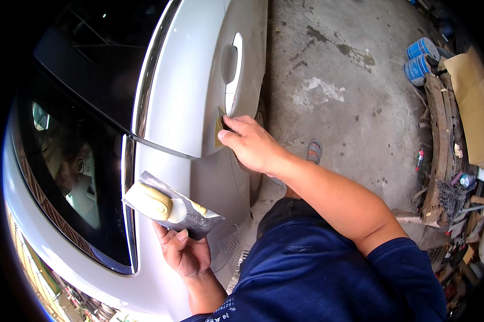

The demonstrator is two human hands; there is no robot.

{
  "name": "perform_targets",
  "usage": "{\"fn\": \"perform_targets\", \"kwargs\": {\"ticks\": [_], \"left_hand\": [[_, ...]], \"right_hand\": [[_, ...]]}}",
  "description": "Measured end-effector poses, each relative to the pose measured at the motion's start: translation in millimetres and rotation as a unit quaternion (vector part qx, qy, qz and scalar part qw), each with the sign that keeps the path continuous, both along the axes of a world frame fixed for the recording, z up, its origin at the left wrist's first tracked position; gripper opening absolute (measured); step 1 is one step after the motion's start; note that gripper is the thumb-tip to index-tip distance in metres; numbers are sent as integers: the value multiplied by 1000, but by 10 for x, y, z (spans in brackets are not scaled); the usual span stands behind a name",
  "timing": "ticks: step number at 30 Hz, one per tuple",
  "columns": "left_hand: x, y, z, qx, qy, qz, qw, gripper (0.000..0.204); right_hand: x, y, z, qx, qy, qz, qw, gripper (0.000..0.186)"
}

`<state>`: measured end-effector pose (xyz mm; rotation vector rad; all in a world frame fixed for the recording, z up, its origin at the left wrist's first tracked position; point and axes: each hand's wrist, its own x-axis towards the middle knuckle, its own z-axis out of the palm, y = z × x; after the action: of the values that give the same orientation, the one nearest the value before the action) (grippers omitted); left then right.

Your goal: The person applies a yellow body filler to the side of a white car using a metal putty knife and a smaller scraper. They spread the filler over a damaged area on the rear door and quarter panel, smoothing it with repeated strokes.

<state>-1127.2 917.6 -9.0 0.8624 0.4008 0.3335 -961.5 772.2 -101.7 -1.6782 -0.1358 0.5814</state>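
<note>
My left hand (185, 251) grips a flat dark mixing board (201, 224) from below. A mound of yellowish putty (155, 200) with a pale patch beside it lies on the board, and another smear runs along its edge. My right hand (250, 144) is closed, thumb and fingers pinching a thin, putty-smeared spreader (219, 130). That spreader is at the silver car door (185, 80), just below the door handle (238, 61); whether its edge touches the panel is hard to tell. The fingers behind the spreader are partly hidden.
The car's dark rear window (70, 177) and its bright trim are on the left. To the right is a stained concrete floor (328, 64). Blue cans (417, 70), a cardboard sheet (470, 107), wooden pieces (438, 155) and assorted clutter line the right side. My sandalled foot (314, 151) stands beside the car.
</note>
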Motion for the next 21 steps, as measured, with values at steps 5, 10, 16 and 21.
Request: {"fn": "perform_targets", "kwargs": {"ticks": [5,10,16,21], "left_hand": [[-21,12,-36,-1,10,-1,1000,75],[-36,23,-65,0,13,-5,1000,75],[-46,23,-72,5,23,-1,1000,75],[-55,44,-104,38,29,-7,999,75]], "right_hand": [[-211,29,-90,-51,-107,1,993,56],[-344,45,-114,-79,-157,2,984,54],[-480,31,-128,-69,-173,12,982,55],[-606,23,-139,-51,-206,-5,977,53]]}}
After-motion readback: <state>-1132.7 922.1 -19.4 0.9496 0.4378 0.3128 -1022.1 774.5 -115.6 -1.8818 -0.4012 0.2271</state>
